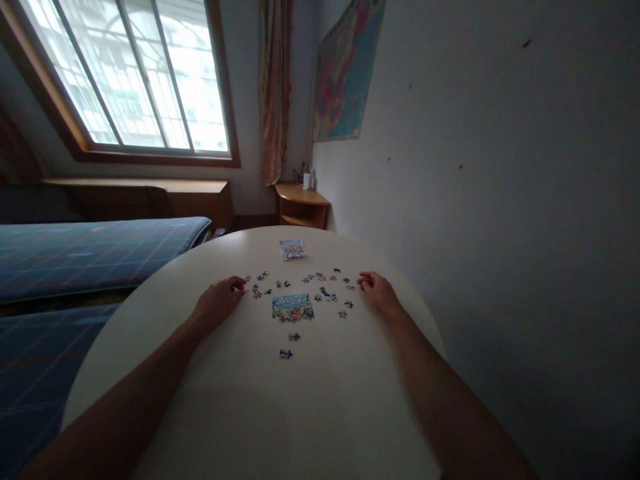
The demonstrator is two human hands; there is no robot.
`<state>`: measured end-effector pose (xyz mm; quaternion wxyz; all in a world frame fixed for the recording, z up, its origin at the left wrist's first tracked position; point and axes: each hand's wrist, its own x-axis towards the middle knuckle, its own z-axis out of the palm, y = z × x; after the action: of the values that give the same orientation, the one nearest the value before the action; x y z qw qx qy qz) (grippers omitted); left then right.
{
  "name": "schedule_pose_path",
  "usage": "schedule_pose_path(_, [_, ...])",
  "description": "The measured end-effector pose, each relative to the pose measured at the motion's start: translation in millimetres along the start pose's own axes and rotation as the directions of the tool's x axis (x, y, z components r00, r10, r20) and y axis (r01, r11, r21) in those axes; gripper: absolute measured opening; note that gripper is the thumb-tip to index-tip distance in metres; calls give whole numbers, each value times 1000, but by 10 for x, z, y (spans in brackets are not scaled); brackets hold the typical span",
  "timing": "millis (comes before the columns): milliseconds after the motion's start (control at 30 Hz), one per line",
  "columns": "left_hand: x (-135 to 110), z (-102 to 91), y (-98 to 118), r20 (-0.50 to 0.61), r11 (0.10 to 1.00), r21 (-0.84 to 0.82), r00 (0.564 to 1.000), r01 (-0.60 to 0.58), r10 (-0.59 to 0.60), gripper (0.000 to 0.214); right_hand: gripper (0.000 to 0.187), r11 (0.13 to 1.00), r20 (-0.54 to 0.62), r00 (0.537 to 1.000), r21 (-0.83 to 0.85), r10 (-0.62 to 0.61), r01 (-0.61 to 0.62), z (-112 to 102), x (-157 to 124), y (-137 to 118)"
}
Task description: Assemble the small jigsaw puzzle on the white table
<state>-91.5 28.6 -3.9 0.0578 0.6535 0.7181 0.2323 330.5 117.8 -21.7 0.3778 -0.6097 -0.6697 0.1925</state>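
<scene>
On the round white table (250, 413) lies a partly joined jigsaw block (293, 307), with several loose pieces (325, 283) scattered behind it and two more pieces (289, 345) nearer to me. My left hand (220, 300) rests on the table left of the block, fingers curled, fingertips pinched at a loose piece. My right hand (377, 290) lies to the right, fingers curled over a small piece at the edge of the scatter. A small picture card (292, 249) lies farther back.
A bed with a blue plaid cover (85, 253) stands at the left, close to the table. A wooden corner shelf (303, 203) stands by the curtain under the window. A map (345, 73) hangs on the wall at the right.
</scene>
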Motion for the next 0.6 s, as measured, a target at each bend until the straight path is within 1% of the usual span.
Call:
schedule_pose_path(133, [19,7,-5,-43,998,31,998,55,-54,33,29,1000,13,1000,-9,-10,10,5,11,15])
schedule_pose_path(200, [35,39,-17,-86,998,31,995,49,-46,36,29,999,6,1000,-29,-21,21,11,11,9])
schedule_pose_path(267, [55,100,-44,-111,1000,27,994,-10,13,40,29,999,0,1000,-48,-25,25,15,5,-5])
schedule_pose_path(367, [86,214,-98,-90,988,20,984,-151,152,53,28,998,-6,1000,-52,-23,23,14,-11,-29])
schedule_pose_path(433, [100,269,-127,-82,981,22,978,-192,193,56,28,998,-5,1000,-55,-27,27,11,-19,-39])
schedule_pose_path(500, [109,289,-141,-88,983,19,979,-185,186,53,29,998,3,1000,-60,-30,30,8,-22,-39])
schedule_pose_path(600, [116,261,-142,-110,991,-10,986,-130,128,45,30,998,6,999,-49,-36,36,12,-13,-25])
